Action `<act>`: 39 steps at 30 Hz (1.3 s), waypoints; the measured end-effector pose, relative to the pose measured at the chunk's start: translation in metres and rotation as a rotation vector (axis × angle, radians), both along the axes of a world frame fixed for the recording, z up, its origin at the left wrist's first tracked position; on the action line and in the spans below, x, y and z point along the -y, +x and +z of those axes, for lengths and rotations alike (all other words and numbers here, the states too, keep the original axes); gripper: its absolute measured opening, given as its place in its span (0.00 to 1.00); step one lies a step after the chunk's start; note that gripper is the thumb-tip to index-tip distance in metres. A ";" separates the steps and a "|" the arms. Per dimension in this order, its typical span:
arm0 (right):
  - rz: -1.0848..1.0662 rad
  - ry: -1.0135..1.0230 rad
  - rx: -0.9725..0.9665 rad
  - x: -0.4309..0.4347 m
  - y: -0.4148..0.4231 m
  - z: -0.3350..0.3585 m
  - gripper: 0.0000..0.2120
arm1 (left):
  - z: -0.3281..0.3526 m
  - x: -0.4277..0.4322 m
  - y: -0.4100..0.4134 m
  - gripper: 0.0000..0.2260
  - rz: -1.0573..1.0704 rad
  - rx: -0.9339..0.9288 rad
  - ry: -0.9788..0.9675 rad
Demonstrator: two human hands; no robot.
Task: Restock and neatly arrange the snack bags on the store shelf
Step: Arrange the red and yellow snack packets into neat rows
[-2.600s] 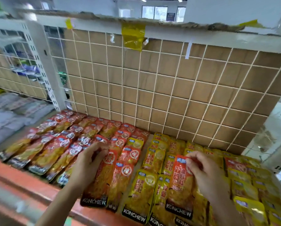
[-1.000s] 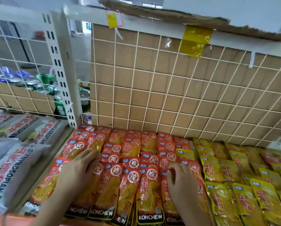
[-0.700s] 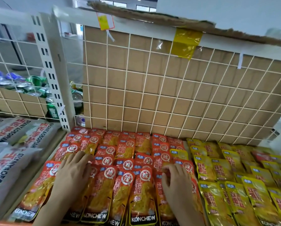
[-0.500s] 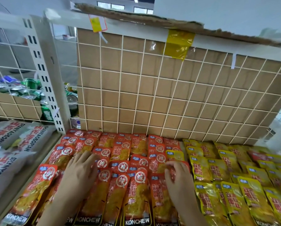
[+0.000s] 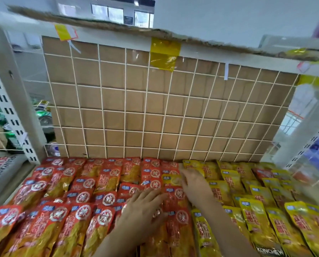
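Observation:
Rows of red snack bags (image 5: 84, 190) fill the left and middle of the shelf, and yellow snack bags (image 5: 255, 199) fill the right. My left hand (image 5: 142, 210) lies flat with spread fingers on the red bags near the middle. My right hand (image 5: 194, 184) reaches further back along the line where red meets yellow, its straight fingers touching a lone yellow bag (image 5: 171, 179) that lies among the red ones. Neither hand grips a bag.
A white wire grid backed with cardboard (image 5: 155, 112) closes the shelf's rear. A white slotted upright (image 5: 12, 108) stands at the left, with cans (image 5: 43, 115) behind it and grey bags (image 5: 1, 173) on the neighbouring shelf. Another upright (image 5: 303, 145) bounds the right side.
Both hands have shifted right over the bags. The left hand went from the left red rows to the middle, and the right hand reached back to the red-yellow border.

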State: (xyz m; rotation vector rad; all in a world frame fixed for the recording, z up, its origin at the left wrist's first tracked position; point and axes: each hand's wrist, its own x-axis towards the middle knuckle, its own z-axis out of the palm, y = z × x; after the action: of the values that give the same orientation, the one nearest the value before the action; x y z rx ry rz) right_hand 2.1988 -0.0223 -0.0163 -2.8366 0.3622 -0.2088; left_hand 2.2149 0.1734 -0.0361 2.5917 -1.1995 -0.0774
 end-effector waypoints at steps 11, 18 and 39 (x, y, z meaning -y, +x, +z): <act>0.002 0.004 -0.038 -0.001 0.021 -0.002 0.11 | -0.023 0.010 -0.001 0.24 -0.015 0.127 0.032; -0.062 0.103 0.035 -0.004 0.020 0.007 0.09 | -0.019 0.008 -0.004 0.25 0.048 0.127 -0.022; -0.322 0.546 0.777 0.013 -0.025 0.033 0.08 | -0.009 0.003 -0.006 0.20 -0.023 0.072 0.102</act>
State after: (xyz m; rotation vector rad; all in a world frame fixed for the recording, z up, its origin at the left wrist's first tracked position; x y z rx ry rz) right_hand 2.1740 -0.0357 0.0169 -1.9558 0.5764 -1.0484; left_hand 2.2092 0.1701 -0.0453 2.6899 -1.2819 -0.0523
